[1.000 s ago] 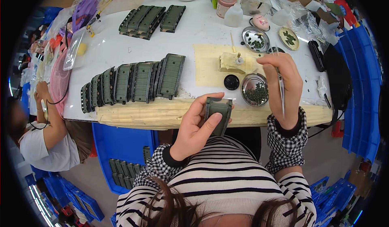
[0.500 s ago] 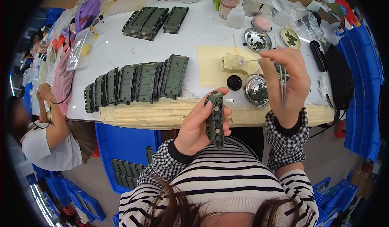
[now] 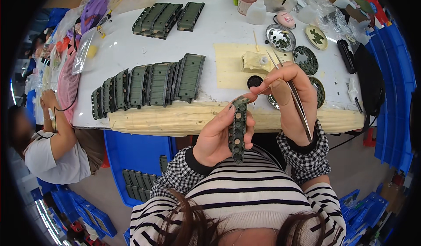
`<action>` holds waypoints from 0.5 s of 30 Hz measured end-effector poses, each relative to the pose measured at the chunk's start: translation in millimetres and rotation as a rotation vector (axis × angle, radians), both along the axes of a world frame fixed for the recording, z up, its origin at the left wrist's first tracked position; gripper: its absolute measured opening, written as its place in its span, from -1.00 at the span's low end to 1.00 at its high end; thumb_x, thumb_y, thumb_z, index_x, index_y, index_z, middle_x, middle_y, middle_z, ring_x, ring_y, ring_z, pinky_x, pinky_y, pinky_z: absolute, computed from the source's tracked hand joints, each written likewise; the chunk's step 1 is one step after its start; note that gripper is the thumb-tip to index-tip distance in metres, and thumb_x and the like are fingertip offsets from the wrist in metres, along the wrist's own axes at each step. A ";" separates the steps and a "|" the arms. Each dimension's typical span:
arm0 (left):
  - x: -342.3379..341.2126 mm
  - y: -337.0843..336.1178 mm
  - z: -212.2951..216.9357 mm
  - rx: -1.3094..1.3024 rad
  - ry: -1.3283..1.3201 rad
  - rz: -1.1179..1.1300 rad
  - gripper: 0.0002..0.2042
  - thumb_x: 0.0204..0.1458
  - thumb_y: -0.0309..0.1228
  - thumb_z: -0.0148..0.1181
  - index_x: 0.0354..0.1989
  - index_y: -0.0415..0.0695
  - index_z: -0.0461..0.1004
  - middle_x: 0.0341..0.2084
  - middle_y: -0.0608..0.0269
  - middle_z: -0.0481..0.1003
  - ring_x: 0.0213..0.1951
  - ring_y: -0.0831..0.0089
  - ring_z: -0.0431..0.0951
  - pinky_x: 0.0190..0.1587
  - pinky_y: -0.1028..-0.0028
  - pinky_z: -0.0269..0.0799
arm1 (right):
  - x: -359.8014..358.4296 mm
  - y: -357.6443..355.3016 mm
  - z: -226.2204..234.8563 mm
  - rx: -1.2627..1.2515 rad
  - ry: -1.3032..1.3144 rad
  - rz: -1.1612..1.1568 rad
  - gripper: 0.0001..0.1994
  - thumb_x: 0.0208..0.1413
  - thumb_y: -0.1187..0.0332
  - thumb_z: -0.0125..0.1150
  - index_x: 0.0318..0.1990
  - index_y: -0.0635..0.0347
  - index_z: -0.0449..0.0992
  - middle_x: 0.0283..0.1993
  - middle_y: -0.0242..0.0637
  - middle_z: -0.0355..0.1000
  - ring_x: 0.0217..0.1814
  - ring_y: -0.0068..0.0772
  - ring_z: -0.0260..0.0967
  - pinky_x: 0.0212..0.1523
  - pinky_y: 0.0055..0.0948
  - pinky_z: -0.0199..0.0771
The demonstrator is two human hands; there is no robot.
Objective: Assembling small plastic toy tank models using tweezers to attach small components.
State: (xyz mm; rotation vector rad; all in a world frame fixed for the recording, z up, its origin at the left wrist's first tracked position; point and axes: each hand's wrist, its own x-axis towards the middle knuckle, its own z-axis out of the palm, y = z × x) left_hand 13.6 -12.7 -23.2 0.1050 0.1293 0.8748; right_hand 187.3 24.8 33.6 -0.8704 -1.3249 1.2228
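Note:
My left hand (image 3: 215, 136) is closed around a dark green camouflage model tank hull (image 3: 238, 134), its row of round wheels facing up. Closed round metal tweezers (image 3: 299, 107), my right hand (image 3: 287, 114) lets them lie slantwise across it, points away from me. Thumb and forefinger of that hand are also pinched on something thin, close to the hull's far end. Just beyond the fingers are a small black round pot (image 3: 254, 82) and a tape-wrapped block (image 3: 254, 62) with a small cup set in it.
Rows of similar green hulls (image 3: 158, 86) line the table's left; more stand behind (image 3: 158, 20). Round dishes of small green parts (image 3: 305, 61) sit right. A blue crate (image 3: 140, 151) with hulls is below the table edge. Another person (image 3: 57, 145) sits at left.
My right hand has come down and left from the cup in the tape-wrapped block to the hull's far end, with the tweezers still in it. My left hand stays nearly in place.

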 end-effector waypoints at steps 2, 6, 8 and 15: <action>0.4 0.0 0.5 -0.006 -0.003 -0.001 -0.46 0.36 -0.21 -0.17 0.41 -0.19 -0.06 -0.22 0.17 0.52 -0.31 0.37 0.55 -0.25 0.34 0.64 | 0.3 -0.1 1.2 0.000 -0.016 -0.002 -0.84 0.32 0.38 0.08 -0.14 0.32 0.41 -0.25 -0.30 0.40 -0.20 -0.51 0.50 -0.14 -0.55 0.49; -0.5 0.3 0.9 -0.005 0.004 -0.005 -0.46 0.36 -0.21 -0.17 0.41 -0.19 -0.07 -0.22 0.16 0.52 -0.31 0.37 0.56 -0.25 0.34 0.64 | 0.8 0.6 0.1 0.018 -0.029 0.009 -0.84 0.32 0.38 0.08 -0.14 0.32 0.42 -0.25 -0.30 0.40 -0.20 -0.51 0.50 -0.14 -0.55 0.50; -0.9 0.3 0.1 -0.003 0.000 -0.004 -0.46 0.35 -0.21 -0.17 0.41 -0.19 -0.06 -0.21 0.15 0.51 -0.31 0.37 0.56 -0.25 0.34 0.64 | 0.9 0.7 -0.8 0.016 -0.013 0.011 -0.85 0.32 0.39 0.08 -0.14 0.32 0.42 -0.26 -0.30 0.40 -0.19 -0.50 0.50 -0.12 -0.55 0.50; -6.2 1.6 11.2 0.038 0.183 0.036 -0.51 0.36 -0.25 -0.18 0.40 -0.13 -0.01 -0.19 0.11 0.50 -0.23 0.37 0.58 -0.13 0.31 0.61 | 15.6 21.0 -8.3 0.248 -0.336 -0.305 -0.92 0.25 0.47 0.15 -0.20 0.31 0.49 -0.29 -0.35 0.40 -0.29 -0.60 0.39 -0.28 -0.55 0.40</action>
